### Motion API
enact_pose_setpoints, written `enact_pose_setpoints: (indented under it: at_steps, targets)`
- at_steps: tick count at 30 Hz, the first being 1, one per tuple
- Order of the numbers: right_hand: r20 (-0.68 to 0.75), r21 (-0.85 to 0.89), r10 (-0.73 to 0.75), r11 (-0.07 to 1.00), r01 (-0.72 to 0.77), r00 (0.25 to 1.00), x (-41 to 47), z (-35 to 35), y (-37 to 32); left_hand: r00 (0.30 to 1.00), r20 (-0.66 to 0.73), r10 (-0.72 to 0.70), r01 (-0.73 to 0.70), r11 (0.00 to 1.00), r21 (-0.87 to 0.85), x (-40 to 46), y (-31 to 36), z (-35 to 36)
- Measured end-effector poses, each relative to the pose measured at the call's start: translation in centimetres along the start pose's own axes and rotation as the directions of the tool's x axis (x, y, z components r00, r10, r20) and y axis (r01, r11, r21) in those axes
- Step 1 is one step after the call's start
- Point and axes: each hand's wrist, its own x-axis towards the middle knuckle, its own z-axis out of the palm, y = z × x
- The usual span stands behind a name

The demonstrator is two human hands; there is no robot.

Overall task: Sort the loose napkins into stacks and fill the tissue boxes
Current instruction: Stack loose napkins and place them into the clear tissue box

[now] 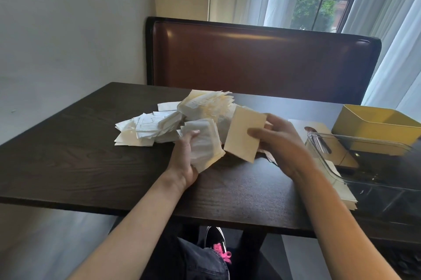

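Seated at a dark wooden bench (68, 165). Left hand (184, 156) curled in a grip around a small stack of white napkins (202, 145), thumb on top, stack lifted just off the bench edge of the pile. Right hand (282, 145) pinching a single cream napkin (245, 135) by its right edge, held tilted above the bench, just beside the white stack. Behind both, a loose heap of napkins (173, 120) spread across the bench middle. At right, a yellow box (373, 129) beside a clear plastic container (373, 165), with flat cream napkins (341, 190) partly under the container.
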Motion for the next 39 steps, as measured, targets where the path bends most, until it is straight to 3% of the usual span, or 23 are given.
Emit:
enact_pose_setpoints:
  at_steps: [4,7,9,11,16,18,21,23,26,29,34,39]
  targets:
    - [0.096,0.18,-0.03,0.984,0.013,0.995,-0.2,0.7,-1.6,0.991,0.135,-0.021,0.024,1.0,-0.015,-0.1,-0.1,0.4]
    - [0.086,-0.057,-0.018,0.998,0.023,0.996,0.4,1.6,-0.7,0.962,0.263,-0.076,0.085,0.996,-0.024,-0.1,-0.3,1.0]
    - [0.036,-0.277,-0.012,0.961,0.021,0.999,0.8,2.1,0.2,0.946,0.306,-0.103,0.111,0.994,-0.009,-0.3,-0.2,1.1]
    - [0.024,-0.384,-0.004,0.923,0.013,1.0,1.0,2.4,1.1,0.931,0.343,-0.12,0.117,0.993,0.032,-0.5,-0.3,1.1]
    - [0.013,-0.411,-0.008,0.911,0.013,1.0,1.5,2.2,2.0,0.951,0.263,-0.165,0.102,0.966,0.238,-0.3,-0.9,0.9]
    - [-0.104,-0.444,-0.069,0.896,0.016,0.992,2.1,1.8,2.4,0.97,0.207,-0.126,0.073,0.967,0.246,0.3,-1.2,0.5]
    - [-0.326,-0.492,-0.206,0.87,0.02,0.923,3.0,0.8,2.5,0.986,0.15,-0.08,0.051,0.981,0.19,0.9,-1.2,0.1]
    - [-0.37,-0.56,-0.232,0.828,-0.017,0.9,4.0,0.0,2.6,0.986,0.146,-0.079,0.058,0.988,0.143,1.0,-1.1,0.2]
    - [-0.295,-0.668,-0.115,0.735,-0.118,0.949,5.7,-0.4,3.2,0.988,0.144,-0.063,0.046,0.992,0.118,1.2,-1.0,0.7]
    - [-0.191,-0.6,-0.002,0.792,-0.115,0.982,6.2,-0.1,4.3,0.989,0.147,-0.035,0.016,0.991,0.13,1.4,-1.0,1.0]
    - [-0.213,-0.59,-0.101,0.806,-0.045,0.972,5.6,-0.8,5.3,0.985,0.169,-0.02,0.0,0.993,0.119,1.9,-0.5,1.8]
    - [-0.198,-0.678,0.011,0.72,-0.145,0.98,5.8,-1.4,6.4,0.988,0.15,0.032,-0.048,0.994,0.102,2.8,0.8,4.0]
